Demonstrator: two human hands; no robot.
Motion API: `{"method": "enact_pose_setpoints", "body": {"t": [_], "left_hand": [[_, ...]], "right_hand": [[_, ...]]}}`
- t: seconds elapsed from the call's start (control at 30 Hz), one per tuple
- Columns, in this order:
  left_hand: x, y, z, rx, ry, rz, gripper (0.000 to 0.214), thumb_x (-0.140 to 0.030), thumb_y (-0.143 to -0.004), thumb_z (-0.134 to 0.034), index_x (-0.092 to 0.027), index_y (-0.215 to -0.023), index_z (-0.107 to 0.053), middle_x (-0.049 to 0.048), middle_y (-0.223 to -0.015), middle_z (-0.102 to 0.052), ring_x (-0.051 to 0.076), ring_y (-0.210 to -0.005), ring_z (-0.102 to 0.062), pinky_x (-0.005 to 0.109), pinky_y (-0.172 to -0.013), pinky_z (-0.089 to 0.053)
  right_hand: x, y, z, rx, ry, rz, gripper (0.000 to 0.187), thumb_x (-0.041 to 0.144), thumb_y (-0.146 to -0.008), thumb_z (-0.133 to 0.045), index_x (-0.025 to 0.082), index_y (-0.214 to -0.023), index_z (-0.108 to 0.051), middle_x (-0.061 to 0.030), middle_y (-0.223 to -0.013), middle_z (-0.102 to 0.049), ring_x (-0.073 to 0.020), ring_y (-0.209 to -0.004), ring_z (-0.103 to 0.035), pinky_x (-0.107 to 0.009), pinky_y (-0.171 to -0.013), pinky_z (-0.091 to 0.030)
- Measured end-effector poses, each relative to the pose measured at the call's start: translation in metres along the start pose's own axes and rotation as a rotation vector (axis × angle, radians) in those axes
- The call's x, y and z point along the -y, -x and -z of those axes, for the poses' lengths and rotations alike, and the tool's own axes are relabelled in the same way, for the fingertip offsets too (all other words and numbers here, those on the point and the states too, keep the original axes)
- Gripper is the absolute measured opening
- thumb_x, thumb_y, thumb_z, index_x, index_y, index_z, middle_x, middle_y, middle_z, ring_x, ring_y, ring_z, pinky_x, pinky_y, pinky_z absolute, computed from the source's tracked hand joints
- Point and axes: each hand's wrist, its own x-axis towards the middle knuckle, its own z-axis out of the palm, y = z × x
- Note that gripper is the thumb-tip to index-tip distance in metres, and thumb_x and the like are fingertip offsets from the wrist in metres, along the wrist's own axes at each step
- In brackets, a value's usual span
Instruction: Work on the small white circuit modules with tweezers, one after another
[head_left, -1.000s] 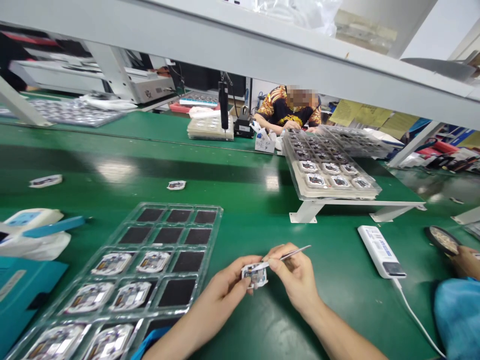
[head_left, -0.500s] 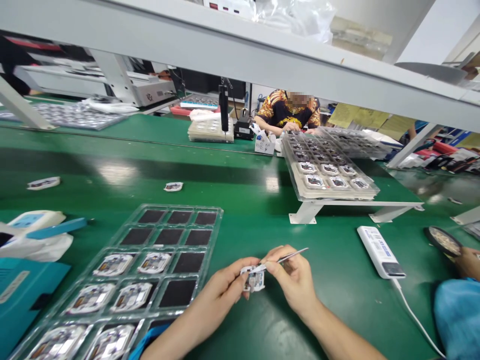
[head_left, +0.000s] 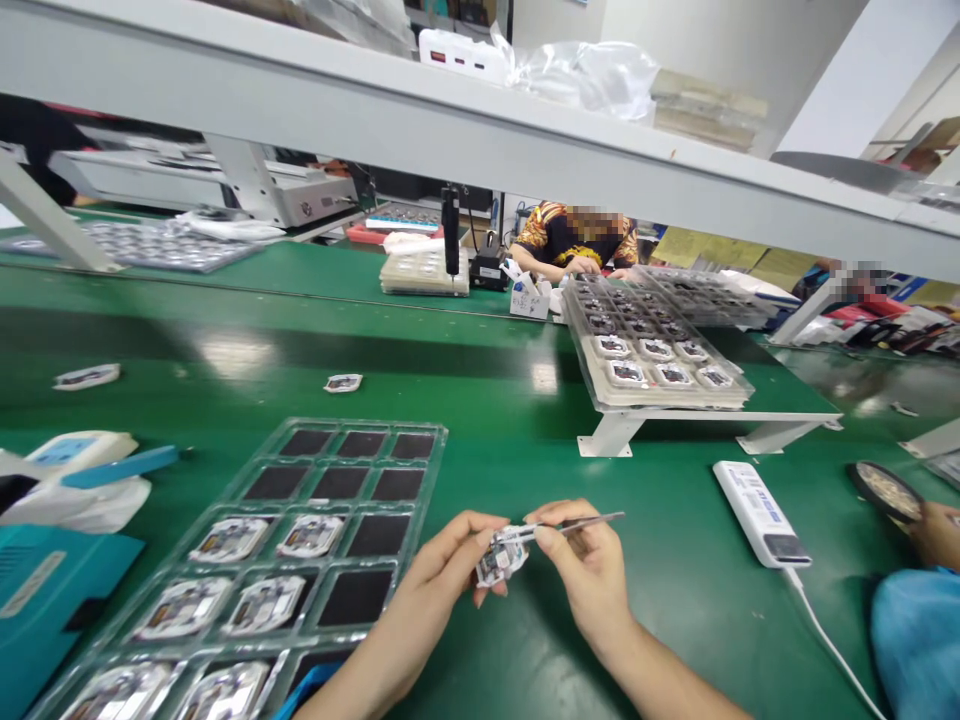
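Note:
Between the thumb and fingers of my left hand is a small white-framed electronic module, tilted so its components face me. My right hand pinches a pair of metal tweezers, their tips lying at the module's upper edge. Whether the tips grip anything there I cannot tell. To the left lies a clear plastic tray. Several similar white-framed modules sit in its nearer pockets, and dark squares show in the others.
A stack of filled trays stands on a low stand at the back right. A white power bank with a cable lies right. Loose modules rest farther back. A co-worker's sleeve is at the right edge, a shelf beam overhead.
The module in my left hand has turned and tilted, showing more of its component side. The tweezers now lie flatter across its upper edge. The camera view has shifted slightly.

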Motion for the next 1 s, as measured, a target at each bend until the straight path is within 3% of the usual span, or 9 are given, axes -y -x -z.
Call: {"method": "enact_pose_setpoints", "body": {"t": [0.23, 0.43, 0.6, 0.7, 0.87, 1.0], "left_hand": [[-0.002, -0.001, -0.003, 0.013, -0.033, -0.004, 0.038, -0.054, -0.084, -0.061, -0.016, -0.09, -0.066, -0.0007, -0.061, -0.064, 0.016, -0.059, -0.053, 0.026, -0.054, -0.04], [-0.001, -0.001, -0.003, 0.008, -0.017, -0.009, 0.041, -0.055, -0.084, -0.061, -0.016, -0.093, -0.065, -0.0005, -0.061, -0.064, 0.015, -0.059, -0.054, 0.026, -0.053, -0.041], [-0.003, 0.0, -0.004, 0.025, 0.018, 0.002, 0.041, -0.056, -0.083, -0.063, -0.016, -0.091, -0.066, 0.0, -0.066, -0.065, 0.016, -0.061, -0.058, 0.026, -0.053, -0.042], [-0.005, 0.001, -0.005, 0.025, 0.039, 0.01, 0.041, -0.056, -0.08, -0.066, -0.016, -0.09, -0.067, 0.0002, -0.069, -0.065, 0.016, -0.061, -0.059, 0.026, -0.052, -0.043], [-0.006, 0.002, -0.006, 0.001, 0.049, 0.019, 0.044, -0.057, -0.079, -0.067, -0.015, -0.09, -0.068, 0.0001, -0.065, -0.065, 0.015, -0.06, -0.058, 0.025, -0.051, -0.043], [-0.007, 0.003, -0.005, -0.001, 0.08, 0.024, 0.041, -0.055, -0.079, -0.069, -0.016, -0.089, -0.068, 0.0, -0.068, -0.066, 0.015, -0.06, -0.059, 0.025, -0.053, -0.044]], "right_hand": [[0.001, 0.0, -0.001, 0.036, -0.022, 0.04, 0.005, 0.024, -0.082, -0.077, 0.023, -0.082, -0.072, -0.0017, -0.081, -0.076, -0.017, -0.076, -0.072, -0.028, -0.068, -0.058], [0.01, 0.0, 0.001, 0.109, 0.268, 0.459, 0.017, 0.009, -0.083, -0.072, 0.025, -0.091, -0.072, -0.0029, -0.084, -0.076, -0.0194, -0.081, -0.068, -0.036, -0.076, -0.054], [0.017, 0.001, 0.001, 0.197, 0.425, 0.64, 0.015, 0.01, -0.085, -0.07, 0.023, -0.093, -0.071, -0.0058, -0.085, -0.077, -0.0212, -0.076, -0.069, -0.04, -0.075, -0.052], [0.017, 0.0, 0.002, 0.172, 0.465, 0.659, 0.016, 0.008, -0.085, -0.069, 0.022, -0.092, -0.07, -0.0057, -0.084, -0.077, -0.0213, -0.074, -0.069, -0.041, -0.074, -0.051], [0.012, -0.001, 0.005, 0.044, 0.405, 0.513, 0.017, 0.008, -0.085, -0.068, 0.024, -0.09, -0.069, -0.0041, -0.083, -0.075, -0.0214, -0.078, -0.068, -0.04, -0.072, -0.053], [0.014, -0.001, 0.003, 0.124, 0.41, 0.584, 0.012, 0.013, -0.086, -0.07, 0.024, -0.092, -0.069, -0.0049, -0.084, -0.076, -0.022, -0.077, -0.069, -0.042, -0.075, -0.052]]}}
